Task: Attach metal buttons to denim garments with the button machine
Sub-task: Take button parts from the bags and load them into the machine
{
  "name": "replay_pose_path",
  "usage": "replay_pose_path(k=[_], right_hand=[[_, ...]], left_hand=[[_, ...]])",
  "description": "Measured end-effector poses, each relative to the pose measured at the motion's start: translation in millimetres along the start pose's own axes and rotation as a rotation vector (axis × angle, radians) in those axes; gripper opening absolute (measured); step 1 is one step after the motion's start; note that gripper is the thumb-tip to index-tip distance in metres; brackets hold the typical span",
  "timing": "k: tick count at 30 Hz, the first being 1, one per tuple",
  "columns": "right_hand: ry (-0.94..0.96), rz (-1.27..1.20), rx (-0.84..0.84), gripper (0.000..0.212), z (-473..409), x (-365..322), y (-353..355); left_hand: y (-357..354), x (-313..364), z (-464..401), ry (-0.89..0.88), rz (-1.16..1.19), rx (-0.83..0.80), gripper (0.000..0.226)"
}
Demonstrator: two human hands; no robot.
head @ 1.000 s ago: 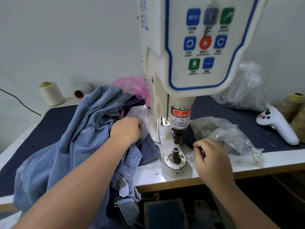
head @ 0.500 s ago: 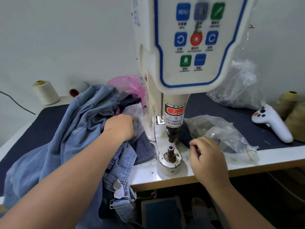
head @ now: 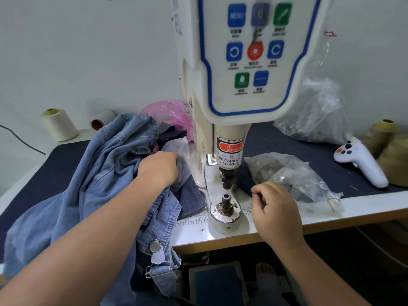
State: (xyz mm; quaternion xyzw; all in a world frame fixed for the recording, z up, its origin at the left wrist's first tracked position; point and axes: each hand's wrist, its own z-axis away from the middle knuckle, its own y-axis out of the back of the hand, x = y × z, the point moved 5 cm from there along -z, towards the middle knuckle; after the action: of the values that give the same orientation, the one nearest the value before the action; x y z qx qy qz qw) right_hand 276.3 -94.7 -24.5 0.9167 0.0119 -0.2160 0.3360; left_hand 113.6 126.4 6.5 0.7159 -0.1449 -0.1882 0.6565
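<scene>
The button machine point(head: 234, 107) carries a blue "MENU" key and a red "WARNING" label point(head: 229, 154) reading "TAKE CARE OF YOUR FINGER". Left of it, the left hand point(head: 160, 167) reaches into a clear bag beside the denim garment point(head: 99, 173); its fingers are hidden. Right of the lower die point(head: 225, 203), the right hand point(head: 276, 208) is curled, its fingertips pinched together; whether they hold something is not visible.

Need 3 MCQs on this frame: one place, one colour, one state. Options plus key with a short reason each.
1. Where is the white controller?
A. on the table's right side
B. under the denim
C. on the machine head

2. What colour is the round middle button on the machine panel?
A. green
B. red
C. yellow

3. What is on the lower die post under the punch?
A. denim
B. a plastic bag
C. nothing

Key: 1 A, it lies on the dark mat beside the thread cones. 2 B, red between two blue buttons. 3 C, the post stands bare; the left hand holds the denim garment beside it and the right hand is curled nearby.
</scene>
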Motion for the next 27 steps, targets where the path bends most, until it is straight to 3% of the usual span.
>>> replay_pose_path(k=[22,27], right_hand=[[-0.002,0.012,0.024,0.015,1.2,0.9,-0.3],[0.001,0.009,0.031,0.015,1.6,1.1,-0.3]], left_hand=[[-1.1,3.4,1.4,-0.007,0.039,0.027,0.027],[2.5,-4.8,2.6,0.023,0.206,0.116,0.029]])
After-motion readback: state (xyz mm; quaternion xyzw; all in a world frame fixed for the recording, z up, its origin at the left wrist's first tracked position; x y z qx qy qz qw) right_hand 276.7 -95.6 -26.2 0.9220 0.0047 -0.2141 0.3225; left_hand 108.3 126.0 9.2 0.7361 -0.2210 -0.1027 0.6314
